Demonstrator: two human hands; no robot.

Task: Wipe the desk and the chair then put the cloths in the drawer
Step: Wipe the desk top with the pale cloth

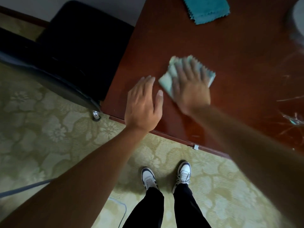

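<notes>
The bench (230,51) is smooth, shiny red-brown wood w/ a straight front edge & thin pale scratches on its right side. The right hand (191,84) lies flat on a light green cloth (166,81), fingers spread wide, palm pressing down; it's not closed round it, just pushing on top. This cloth is soft, folded into a rough square w/ a zigzag edge, & it sits near the front left part of the bench. The hand & cloth look blurry. The left hand (143,104) is open too, fingers straight & close together, holding nothing; it is flat over the bench edge just beside the light cloth, can't tell if it touches the wood. A 2nd cloth, the teal cloth (207,9), is darker blue-green, folded, fuzzy w/ the same zigzag edge, lying at the far side of the bench, well apart from the hands. A black chair (72,51) w/ a soft padded seat stands left of the bench, close to its corner, w/ a small shiny wheel (95,114) at the bottom. The floor is a yellow-green carpet (49,129) w/ big pale flower shapes & fine ribbed lines. The person stands on it in black trousers & white shoes (166,176) w/ dark trim
</notes>
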